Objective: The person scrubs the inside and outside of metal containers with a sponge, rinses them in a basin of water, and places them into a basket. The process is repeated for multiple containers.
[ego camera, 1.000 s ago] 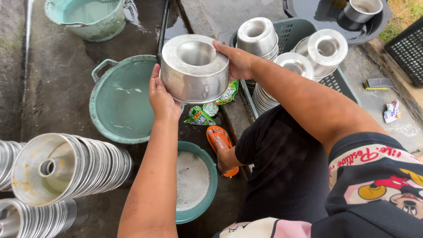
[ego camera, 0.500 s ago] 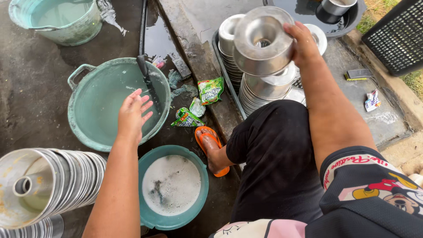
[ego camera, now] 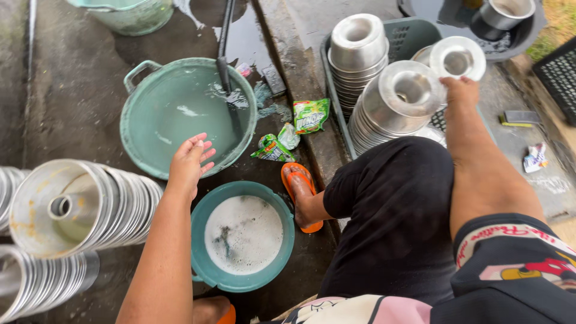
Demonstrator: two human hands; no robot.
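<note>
Fingers [ego camera: 201, 150] of my left hand [ego camera: 187, 165] spread wide and empty above the near rim of the large green basin [ego camera: 139, 157] of water; my right hand [ego camera: 459, 90] rests on the topmost metal mould [ego camera: 401, 90] of a leaning stack in the grey crate [ego camera: 414, 33], whether gripping I cannot tell; I count two mould stacks there, two more lying at my left, one small soapy bowl [ego camera: 207, 270], two green sachets [ego camera: 311, 115].

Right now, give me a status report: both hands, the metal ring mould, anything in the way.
Left hand open, empty, over green water basin. Right hand setting shiny metal ring mould on stack in grey crate. Nothing blocking.
</note>
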